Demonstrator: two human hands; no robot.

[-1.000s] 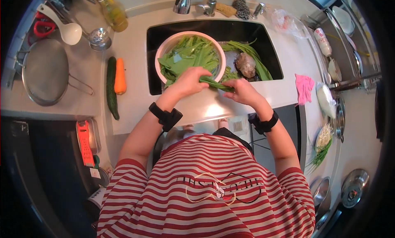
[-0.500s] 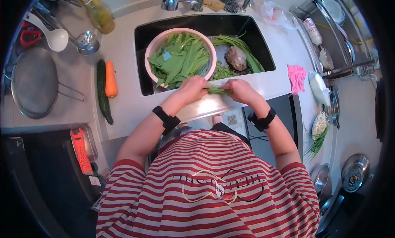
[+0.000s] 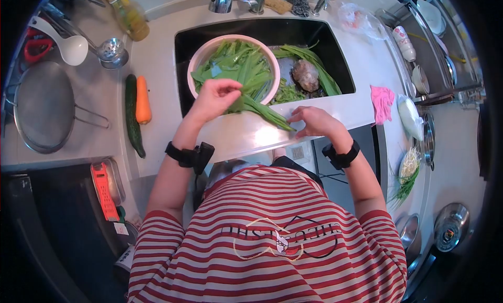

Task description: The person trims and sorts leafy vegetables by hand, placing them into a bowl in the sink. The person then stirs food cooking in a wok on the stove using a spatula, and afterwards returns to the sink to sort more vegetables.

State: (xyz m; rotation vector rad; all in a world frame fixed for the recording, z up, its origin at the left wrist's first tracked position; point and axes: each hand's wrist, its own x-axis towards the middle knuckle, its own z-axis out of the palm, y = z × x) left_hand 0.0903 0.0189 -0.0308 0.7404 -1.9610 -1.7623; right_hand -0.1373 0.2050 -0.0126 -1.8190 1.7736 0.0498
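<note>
A bunch of long green leaves (image 3: 262, 112) slants over the front edge of the sink. My left hand (image 3: 216, 97) pinches its upper end, fingers closed, beside a pink-rimmed basin (image 3: 276, 75) full of green leaves. At the lower tip of the bunch is my right hand (image 3: 316, 123), its fingers apart and curved around the tip without closing on it. In the sink (image 3: 327, 38), right of the basin, lie more long leaves (image 3: 326, 79), small green pieces (image 3: 288, 92) and a brownish lump (image 3: 305, 75).
Left of the sink lie a cucumber (image 3: 133, 117) and a carrot (image 3: 142, 100), with a strainer (image 3: 44, 106) farther left. A faucet (image 3: 221, 0) stands behind the sink. On the right are a pink cloth (image 3: 382, 104), a white bag (image 3: 408, 117) and a dish rack (image 3: 435, 46).
My left hand has moved left and up, drawing the leaves out to a longer, slanting bunch. My right hand has opened and moved slightly right and down.
</note>
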